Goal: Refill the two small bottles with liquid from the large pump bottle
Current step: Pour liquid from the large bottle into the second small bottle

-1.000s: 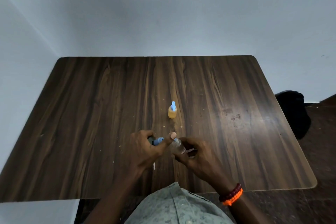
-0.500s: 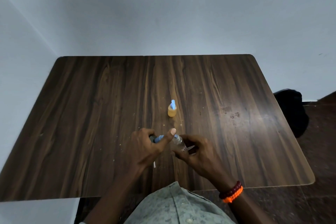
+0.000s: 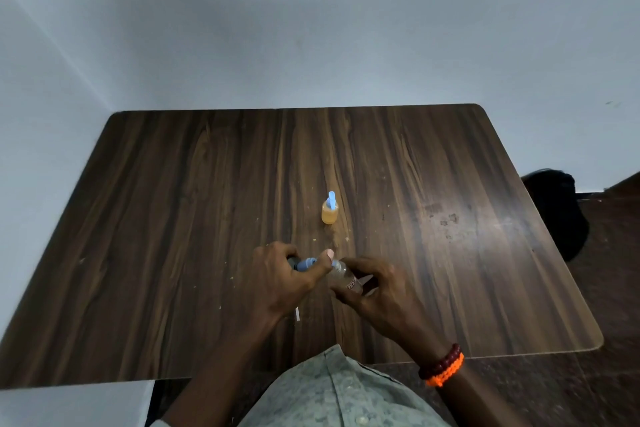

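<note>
A small bottle (image 3: 329, 211) of orange liquid with a light blue spout cap stands upright near the middle of the dark wooden table (image 3: 173, 218). Closer to me, my right hand (image 3: 377, 288) grips a small clear bottle (image 3: 346, 279) tilted to the left. My left hand (image 3: 284, 279) is closed around a blue pump nozzle (image 3: 306, 263) that points at the clear bottle's mouth, thumb lying over the join. The body of the pump bottle is hidden under my left hand.
A thin white stick (image 3: 296, 314) lies on the table below my left hand. A black bag (image 3: 557, 215) sits on the floor past the table's right edge. Walls close off the back and left.
Both hands and the bottles they hold stay together in almost the same place; only the camera view shifted slightly. The orange bottle has not moved.
</note>
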### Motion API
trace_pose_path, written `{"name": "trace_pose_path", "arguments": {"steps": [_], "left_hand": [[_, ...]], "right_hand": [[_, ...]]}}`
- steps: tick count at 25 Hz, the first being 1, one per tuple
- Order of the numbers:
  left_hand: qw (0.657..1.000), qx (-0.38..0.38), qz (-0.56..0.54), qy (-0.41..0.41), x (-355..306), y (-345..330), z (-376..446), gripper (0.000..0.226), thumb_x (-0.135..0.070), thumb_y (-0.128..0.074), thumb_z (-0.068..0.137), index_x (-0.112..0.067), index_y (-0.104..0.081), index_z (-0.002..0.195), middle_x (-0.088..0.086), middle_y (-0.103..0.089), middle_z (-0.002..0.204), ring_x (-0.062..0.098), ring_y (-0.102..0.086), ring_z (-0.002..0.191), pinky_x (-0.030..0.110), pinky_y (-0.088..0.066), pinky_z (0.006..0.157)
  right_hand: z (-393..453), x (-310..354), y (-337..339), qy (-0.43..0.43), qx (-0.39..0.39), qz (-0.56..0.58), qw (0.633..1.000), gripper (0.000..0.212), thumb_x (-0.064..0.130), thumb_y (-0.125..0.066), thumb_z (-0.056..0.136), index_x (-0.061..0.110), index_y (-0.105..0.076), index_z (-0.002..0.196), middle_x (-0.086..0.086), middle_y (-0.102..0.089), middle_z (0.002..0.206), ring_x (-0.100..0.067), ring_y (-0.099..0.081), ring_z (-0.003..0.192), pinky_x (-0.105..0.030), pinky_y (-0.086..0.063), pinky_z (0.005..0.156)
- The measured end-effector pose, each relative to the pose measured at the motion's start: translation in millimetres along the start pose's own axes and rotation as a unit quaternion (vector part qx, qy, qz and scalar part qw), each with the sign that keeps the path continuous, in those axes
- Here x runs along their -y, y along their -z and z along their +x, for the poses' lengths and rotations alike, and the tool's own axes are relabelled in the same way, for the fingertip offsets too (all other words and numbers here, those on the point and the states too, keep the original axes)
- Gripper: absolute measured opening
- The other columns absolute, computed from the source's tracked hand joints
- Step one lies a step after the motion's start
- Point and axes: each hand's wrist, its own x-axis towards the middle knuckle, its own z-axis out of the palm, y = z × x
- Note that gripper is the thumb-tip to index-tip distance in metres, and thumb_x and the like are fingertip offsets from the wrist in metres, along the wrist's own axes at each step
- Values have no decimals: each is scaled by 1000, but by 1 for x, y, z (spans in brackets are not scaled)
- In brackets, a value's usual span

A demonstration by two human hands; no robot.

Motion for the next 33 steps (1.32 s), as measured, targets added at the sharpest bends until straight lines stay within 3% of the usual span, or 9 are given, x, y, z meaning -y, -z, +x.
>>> {"name": "trace_pose_path", "arguments": {"steps": [2,8,12,18,23,28,33], "left_hand": [[1000,2,4,2,0,-1,1,85,-89,-40,64,-10,-71,63,6,-64,55,8,-49,45,17,-34,47],[1000,12,-17,18,1,0,3,108,-110,-29,58,-8,-66,60,9,-59,51,7,-46,43,23,-39,48],[1000,12,10,15,-3,3,2,87,-92,-38,65,-10,-68,63,8,-63,55,7,-46,43,17,-31,47],[1000,18,7,17,-9,9,3,84,-99,-41,67,-17,-52,54,-6,-42,46,6,-40,41,12,-26,46],[998,21,54,30,-13,8,3,57,-73,-66,83,-17,-64,71,-8,-50,60,4,-45,56,19,-26,52],[999,23,8,30,-16,11,2,89,-102,-42,65,-14,-59,64,-8,-45,52,4,-41,46,16,-28,51],[999,13,42,26,-12,9,0,81,-94,-41,70,-17,-65,68,-7,-52,57,5,-47,51,19,-29,50]], "right_hand": [[-2,0,-3,-4,6,0,1000,39,41,-73,87,19,-75,119,7,-75,105,-4,-68,92,-10,-52,70],[1,3,0,1,-30,17,999,45,48,-68,84,18,-76,116,11,-73,101,3,-66,93,-6,-50,68],[2,1,-3,14,-12,3,1000,44,46,-69,85,17,-76,118,8,-74,102,-2,-67,91,-8,-50,68],[8,2,-1,16,-42,16,999,41,46,-69,86,19,-76,117,8,-74,102,-4,-67,92,-10,-52,66],[8,0,-3,33,-20,19,999,43,45,-68,86,17,-74,118,10,-71,105,4,-65,94,-7,-51,69],[10,0,3,32,-52,9,998,42,47,-70,85,19,-76,114,6,-75,101,-6,-68,90,-18,-57,64],[6,4,1,37,-22,10,999,44,47,-67,85,20,-74,120,19,-67,103,0,-65,97,-9,-52,70]]}}
